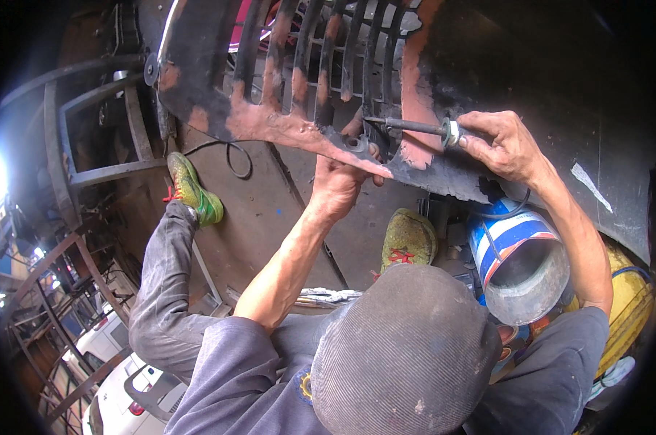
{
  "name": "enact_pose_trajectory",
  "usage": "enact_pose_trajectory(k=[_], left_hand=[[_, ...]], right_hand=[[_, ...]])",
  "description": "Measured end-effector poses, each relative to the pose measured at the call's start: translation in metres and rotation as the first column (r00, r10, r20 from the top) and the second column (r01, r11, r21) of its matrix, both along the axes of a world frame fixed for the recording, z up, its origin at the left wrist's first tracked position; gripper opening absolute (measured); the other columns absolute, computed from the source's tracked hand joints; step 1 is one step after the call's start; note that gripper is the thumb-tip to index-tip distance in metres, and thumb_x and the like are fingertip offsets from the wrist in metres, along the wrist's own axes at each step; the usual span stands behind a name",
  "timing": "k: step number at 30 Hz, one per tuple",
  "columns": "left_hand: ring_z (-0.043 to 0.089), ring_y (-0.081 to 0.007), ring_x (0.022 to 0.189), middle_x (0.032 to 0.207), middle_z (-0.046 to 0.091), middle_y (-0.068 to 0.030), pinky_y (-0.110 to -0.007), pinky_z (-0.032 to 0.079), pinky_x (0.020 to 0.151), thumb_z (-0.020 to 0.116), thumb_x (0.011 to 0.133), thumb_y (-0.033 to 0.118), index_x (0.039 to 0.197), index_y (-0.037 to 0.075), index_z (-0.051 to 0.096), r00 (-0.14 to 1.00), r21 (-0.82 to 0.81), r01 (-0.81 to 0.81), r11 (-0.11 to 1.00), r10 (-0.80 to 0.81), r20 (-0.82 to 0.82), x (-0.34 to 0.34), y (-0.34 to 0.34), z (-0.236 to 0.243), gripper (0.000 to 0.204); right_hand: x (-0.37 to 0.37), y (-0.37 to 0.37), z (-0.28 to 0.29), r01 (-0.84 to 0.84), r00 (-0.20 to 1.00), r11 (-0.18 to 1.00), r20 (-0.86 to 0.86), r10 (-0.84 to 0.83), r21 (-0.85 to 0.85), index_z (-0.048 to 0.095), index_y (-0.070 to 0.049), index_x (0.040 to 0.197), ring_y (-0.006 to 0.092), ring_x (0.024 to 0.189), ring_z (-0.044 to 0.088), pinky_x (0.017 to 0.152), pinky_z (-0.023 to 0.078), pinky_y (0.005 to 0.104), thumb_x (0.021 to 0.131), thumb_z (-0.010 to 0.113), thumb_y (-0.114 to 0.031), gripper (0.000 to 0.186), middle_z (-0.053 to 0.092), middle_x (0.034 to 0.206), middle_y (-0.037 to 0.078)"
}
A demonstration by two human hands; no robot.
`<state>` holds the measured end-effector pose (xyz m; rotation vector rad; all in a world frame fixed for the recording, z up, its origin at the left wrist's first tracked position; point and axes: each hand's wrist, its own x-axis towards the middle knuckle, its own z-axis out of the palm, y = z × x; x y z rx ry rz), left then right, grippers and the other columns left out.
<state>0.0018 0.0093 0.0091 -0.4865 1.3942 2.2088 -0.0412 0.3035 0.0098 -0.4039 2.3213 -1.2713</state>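
A dark car bumper [531, 65] with slatted openings and pinkish-brown filler patches spans the upper part of the head view. My left hand [340, 181] grips its broken lower strip, the fingers partly hidden behind it. In my right hand [503, 143] is a soldering iron [415, 125], held near its metal collar and pointing left. The iron's tip lies at the slats' lower end, just above my left fingers. I cannot tell whether it touches the plastic.
A blue and white bucket [527, 279] lies tilted below my right forearm, beside a yellow container [621, 304]. A cable [241, 156] loops over the floor near a green shoe [194, 190]. Metal frames [103, 130] stand left. A grey cap [407, 355] hides the lower middle.
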Motion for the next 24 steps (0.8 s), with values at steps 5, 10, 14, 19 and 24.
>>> enact_pose_trajectory(k=[5, 10, 14, 19, 24], left_hand=[[0.066, -0.0170, 0.074, 0.096, 0.062, -0.0051, -0.030, 0.059, 0.063, 0.065, 0.085, -0.006, 0.146, 0.003, 0.042, 1.000, 0.007, 0.002, 1.000, -0.001, -0.017, 0.0005, 0.0006, 0.0004, 0.065], [0.066, -0.0178, 0.072, 0.095, 0.061, -0.0054, -0.031, 0.059, 0.063, 0.064, 0.085, -0.007, 0.145, 0.002, 0.042, 1.000, 0.012, -0.008, 1.000, 0.008, -0.002, 0.0006, 0.0007, 0.0010, 0.065], [0.067, -0.0188, 0.071, 0.096, 0.062, -0.0068, -0.031, 0.059, 0.063, 0.064, 0.084, -0.008, 0.144, 0.001, 0.043, 1.000, -0.018, -0.002, 1.000, 0.002, 0.013, -0.0002, 0.0015, 0.0029, 0.064], [0.068, -0.0195, 0.072, 0.096, 0.063, -0.0078, -0.031, 0.060, 0.064, 0.064, 0.083, -0.010, 0.144, 0.000, 0.043, 0.999, -0.004, -0.029, 1.000, 0.029, 0.030, 0.0005, 0.0006, 0.0025, 0.065], [0.068, -0.0201, 0.072, 0.096, 0.063, -0.0077, -0.032, 0.060, 0.064, 0.064, 0.084, -0.010, 0.143, 0.000, 0.042, 1.000, 0.040, -0.007, 0.999, 0.007, -0.001, -0.0007, 0.0014, 0.0014, 0.064]], right_hand=[[0.0004, -0.0006, -0.0032, 0.003, 1.000, 1.000, 0.006, -0.003, 0.001, 0.072, -0.002, 0.106, 0.0265, 0.079, 0.071, 0.073, 0.055, 0.0356, 0.084, 0.069, -0.018, 0.027, 0.074, 0.095, 0.015], [-0.0001, -0.0005, -0.0007, -0.015, 1.000, 1.000, 0.025, 0.015, -0.013, 0.072, -0.001, 0.106, 0.0269, 0.079, 0.070, 0.074, 0.055, 0.0365, 0.085, 0.069, -0.019, 0.028, 0.074, 0.094, 0.016], [-0.0001, -0.0012, -0.0005, -0.013, 0.999, 1.000, 0.050, 0.014, -0.019, 0.072, -0.001, 0.106, 0.0269, 0.080, 0.071, 0.074, 0.055, 0.0369, 0.086, 0.069, -0.020, 0.028, 0.074, 0.094, 0.016], [-0.0011, -0.0040, 0.0009, 0.008, 0.999, 1.000, 0.039, -0.007, -0.016, 0.072, 0.000, 0.106, 0.0267, 0.081, 0.071, 0.075, 0.055, 0.0362, 0.086, 0.069, -0.019, 0.028, 0.074, 0.095, 0.016], [-0.0006, 0.0000, 0.0020, -0.036, 0.997, 0.999, 0.060, 0.038, -0.027, 0.072, 0.000, 0.107, 0.0267, 0.081, 0.071, 0.076, 0.055, 0.0356, 0.087, 0.069, -0.020, 0.028, 0.074, 0.096, 0.016]])
